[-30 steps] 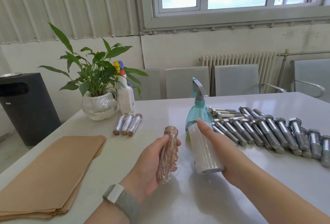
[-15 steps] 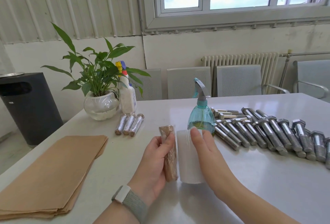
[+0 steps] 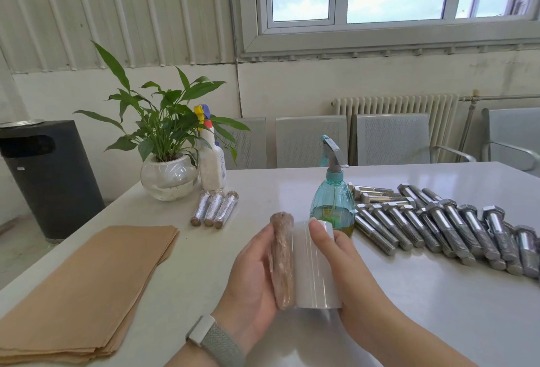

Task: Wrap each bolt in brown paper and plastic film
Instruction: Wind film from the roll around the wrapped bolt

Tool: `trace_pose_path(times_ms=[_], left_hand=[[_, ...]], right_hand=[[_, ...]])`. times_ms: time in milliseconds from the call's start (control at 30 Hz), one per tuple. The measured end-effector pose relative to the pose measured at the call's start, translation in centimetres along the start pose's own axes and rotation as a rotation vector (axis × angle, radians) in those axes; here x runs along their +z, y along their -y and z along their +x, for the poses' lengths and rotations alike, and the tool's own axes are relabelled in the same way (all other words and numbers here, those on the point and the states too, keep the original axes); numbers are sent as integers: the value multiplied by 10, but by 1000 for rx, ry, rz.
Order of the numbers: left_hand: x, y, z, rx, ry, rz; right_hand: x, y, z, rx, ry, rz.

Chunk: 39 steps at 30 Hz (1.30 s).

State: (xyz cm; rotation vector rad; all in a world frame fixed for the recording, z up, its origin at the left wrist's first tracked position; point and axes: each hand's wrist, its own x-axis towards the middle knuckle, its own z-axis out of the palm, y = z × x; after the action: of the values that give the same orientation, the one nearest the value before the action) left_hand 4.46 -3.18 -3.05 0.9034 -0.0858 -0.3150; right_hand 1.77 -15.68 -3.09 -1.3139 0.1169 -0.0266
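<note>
left hand [image 3: 254,276] grips a bolt [image 3: 282,261] already covered in brown paper, with film over it; bolt held roughly upright, above the table [image 3: 423,322] near its front edge, mid-width. right hand [image 3: 344,267] grips the film roll [image 3: 314,267], fingers curled over its top rim, thumb side hidden. roll stands upright and touches the bolt along its right side. grey band on the left wrist.

paper stack [image 3: 79,284] lies flat at the table's front-left corner, sheets slightly fanned. three wrapped bolts [image 3: 214,208] lie side by side toward the back-left, just in front of the plant [image 3: 168,162] in its glass bowl. white bottle [image 3: 211,162] stands just right of the bowl, touching or nearly so; cannot tell which.

teal sprayer [image 3: 333,200] stands mid-table, just behind the roll. bare bolts [image 3: 444,226] lie in a loose row along the right side, heads toward the back edge, a few more lying crosswise behind them.

off the table: black bin [image 3: 49,179] at left, grey chairs [image 3: 388,138] and radiator [image 3: 394,106] behind.
</note>
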Motion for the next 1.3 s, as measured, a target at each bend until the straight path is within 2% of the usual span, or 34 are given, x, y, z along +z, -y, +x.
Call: trace_pose_path(times_ms=[100, 200, 433, 600, 833, 933, 1033, 1100, 1300], left_hand=[[-3, 0, 1, 79, 2, 54], [-1, 0, -1, 163, 14, 112], [4, 11, -3, 288, 5, 284], [-2, 2, 3, 293, -42, 237], [3, 5, 3, 337, -20, 203], [6, 10, -2, 270, -20, 185], [5, 10, -3, 118, -8, 95], [3, 10, 0, 85, -25, 98], [2, 14, 6, 158, -38, 210]], right_hand=[[-4, 5, -2, 89, 157, 55], [-4, 6, -4, 69, 203, 24], [3, 3, -2, -47, -84, -181], [3, 1, -1, -77, 28, -95], [8, 3, -5, -264, -75, -213], [10, -1, -8, -278, -141, -266], [8, -2, -5, -261, -203, -327], [7, -1, -3, -222, -201, -325], [-3, 8, 2, 24, 16, -110]])
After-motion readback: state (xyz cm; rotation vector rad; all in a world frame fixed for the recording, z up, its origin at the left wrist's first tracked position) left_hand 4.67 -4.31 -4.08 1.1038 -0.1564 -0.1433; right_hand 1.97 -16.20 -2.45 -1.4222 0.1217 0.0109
